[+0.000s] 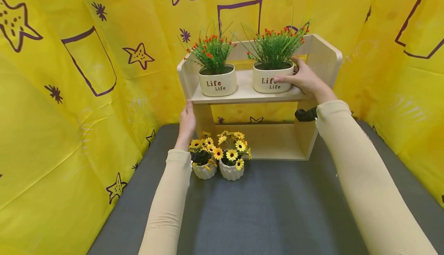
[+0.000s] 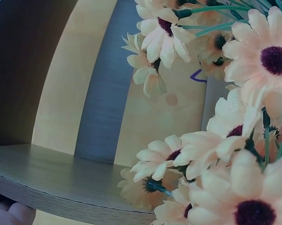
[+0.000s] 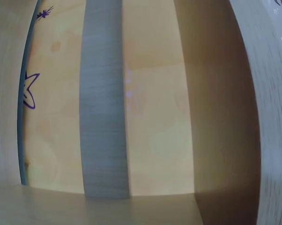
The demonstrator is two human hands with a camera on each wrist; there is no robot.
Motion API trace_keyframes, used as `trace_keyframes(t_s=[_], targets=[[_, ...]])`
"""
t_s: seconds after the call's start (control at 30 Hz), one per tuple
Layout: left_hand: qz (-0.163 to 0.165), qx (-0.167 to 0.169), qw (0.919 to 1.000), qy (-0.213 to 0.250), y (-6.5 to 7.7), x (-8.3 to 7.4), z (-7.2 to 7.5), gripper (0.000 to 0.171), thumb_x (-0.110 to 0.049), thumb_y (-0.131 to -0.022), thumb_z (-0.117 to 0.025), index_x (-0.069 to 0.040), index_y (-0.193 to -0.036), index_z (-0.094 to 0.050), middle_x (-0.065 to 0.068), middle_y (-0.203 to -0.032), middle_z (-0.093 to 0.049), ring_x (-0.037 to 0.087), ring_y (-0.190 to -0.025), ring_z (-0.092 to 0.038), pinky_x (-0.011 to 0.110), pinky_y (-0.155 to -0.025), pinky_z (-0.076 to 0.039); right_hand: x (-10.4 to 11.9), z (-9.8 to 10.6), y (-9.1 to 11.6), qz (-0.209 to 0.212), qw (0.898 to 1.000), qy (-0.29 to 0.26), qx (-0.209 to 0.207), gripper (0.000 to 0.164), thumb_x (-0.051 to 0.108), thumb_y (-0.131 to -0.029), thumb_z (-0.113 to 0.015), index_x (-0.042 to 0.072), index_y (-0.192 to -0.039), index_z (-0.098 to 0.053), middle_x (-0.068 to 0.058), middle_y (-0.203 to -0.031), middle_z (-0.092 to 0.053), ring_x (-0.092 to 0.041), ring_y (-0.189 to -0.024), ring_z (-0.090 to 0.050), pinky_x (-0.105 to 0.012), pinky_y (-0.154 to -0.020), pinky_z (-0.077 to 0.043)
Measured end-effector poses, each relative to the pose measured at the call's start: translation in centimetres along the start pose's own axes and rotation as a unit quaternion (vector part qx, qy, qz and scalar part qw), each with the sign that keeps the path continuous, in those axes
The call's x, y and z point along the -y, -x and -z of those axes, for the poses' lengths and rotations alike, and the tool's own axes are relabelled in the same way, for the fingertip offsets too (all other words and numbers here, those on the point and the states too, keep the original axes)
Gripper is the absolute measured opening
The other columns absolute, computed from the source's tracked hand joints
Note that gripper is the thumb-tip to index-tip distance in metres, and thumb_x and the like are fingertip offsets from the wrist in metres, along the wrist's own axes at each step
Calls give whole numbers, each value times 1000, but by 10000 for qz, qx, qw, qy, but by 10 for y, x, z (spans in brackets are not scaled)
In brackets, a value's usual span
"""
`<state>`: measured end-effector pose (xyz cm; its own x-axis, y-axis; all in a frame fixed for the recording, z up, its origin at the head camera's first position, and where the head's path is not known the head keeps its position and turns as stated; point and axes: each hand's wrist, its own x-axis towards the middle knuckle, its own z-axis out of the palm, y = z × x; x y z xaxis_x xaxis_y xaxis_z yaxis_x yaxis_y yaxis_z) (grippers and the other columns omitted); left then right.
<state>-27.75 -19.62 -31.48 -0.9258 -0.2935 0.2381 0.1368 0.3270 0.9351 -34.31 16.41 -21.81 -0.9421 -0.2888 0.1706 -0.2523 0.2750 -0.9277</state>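
On my feed, the person's right grip (image 1: 306, 78) held one red-flowered pot (image 1: 266, 73) on the wooden shelf (image 1: 244, 85); the left grip (image 1: 187, 124) touched the shelf's left side, near two yellow-flowered pots (image 1: 231, 171) I saw on the tabletop (image 1: 243, 216).

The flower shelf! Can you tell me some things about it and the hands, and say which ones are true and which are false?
1. The left hand holds the wooden shelf by its left side. True.
2. The right hand holds a cream pot. True.
3. Only one cream pot is up on the shelf. False: a second cream pot stands there too.
4. Two white pots with yellow flowers stand on the grey table. True.
5. The cream pots have yellow flowers in them. False: theirs are red flowers.
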Motion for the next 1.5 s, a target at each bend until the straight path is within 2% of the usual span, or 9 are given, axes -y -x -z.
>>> trace_keyframes(t_s=[0.33,0.5,0.63,0.83,0.9,1.03,1.33,1.4,1.5], targets=[[-32,-42,10000,58,2,0,-1,73,-59,-94,-21,-8,-146,-27,11,-149,-26,25,-135,-22,36,-109,-18,0,3,7,299,9965,-686,-382,101,16,-80,-74,17,-150,-1,-15,-151,-14,-25,-135,-21,-34,-108,-22],[-59,-89,9999,24,2,-2,0,73,-59,-95,-22,-7,-145,-29,13,-148,-27,27,-134,-24,38,-109,-20,6,10,15,873,9893,-485,-1067,95,16,-78,-76,14,-149,-13,-10,-149,-24,-16,-135,-23,-25,-108,-19],[-59,-128,9999,6,2,-2,-1,74,-59,-94,-22,-6,-145,-30,14,-147,-28,28,-134,-25,39,-109,-20,13,14,25,1452,9734,-473,-1710,86,11,-76,-78,11,-145,-27,-8,-144,-33,-12,-130,-31,-18,-105,-21],[-48,-136,9999,-10,1,-1,-1,73,-59,-95,-23,-6,-145,-31,14,-147,-29,27,-133,-26,38,-108,-21,29,4,49,2634,9315,-836,-2365,69,-5,-71,-76,-1,-133,-46,-10,-134,-47,-14,-124,-41,-20,-104,-27],[-46,-134,9999,-4,1,0,-1,73,-59,-95,-22,-7,-145,-30,13,-147,-29,27,-134,-25,38,-108,-20,35,-1,59,2931,9203,-1063,-2362,64,-10,-70,-74,-3,-129,-49,-12,-131,-49,-16,-124,-42,-23,-104,-27],[-45,-108,9999,39,0,-1,-1,73,-60,-94,-22,-8,-146,-28,11,-149,-27,25,-135,-23,37,-109,-18,35,-10,72,3305,9087,-1546,-2028,60,-14,-69,-72,-2,-125,-52,-13,-130,-50,-20,-124,-43,-29,-106,-26],[-35,-83,10000,17,-1,-2,-1,77,-63,-92,-22,-9,-147,-26,10,-149,-24,24,-135,-21,36,-109,-18,-14,-32,69,3819,8911,-1952,-1485,60,-13,-70,-74,-4,-126,-52,-20,-129,-50,-28,-123,-43,-37,-106,-27],[-40,-92,9999,-15,-1,-1,-1,77,-63,-92,-22,-8,-147,-26,11,-149,-25,25,-135,-22,36,-109,-18,-26,-39,72,3699,8950,-2108,-1330,61,-12,-70,-74,-4,-126,-51,-19,-130,-50,-27,-123,-43,-37,-106,-27],[-50,-97,9999,-46,-1,1,-1,77,-62,-93,-21,-8,-146,-27,11,-149,-25,26,-135,-22,37,-109,-18,-44,-50,77,3467,9077,-2085,-1110,65,-10,-71,-75,-3,-129,-49,-17,-132,-48,-25,-125,-42,-36,-106,-26]])
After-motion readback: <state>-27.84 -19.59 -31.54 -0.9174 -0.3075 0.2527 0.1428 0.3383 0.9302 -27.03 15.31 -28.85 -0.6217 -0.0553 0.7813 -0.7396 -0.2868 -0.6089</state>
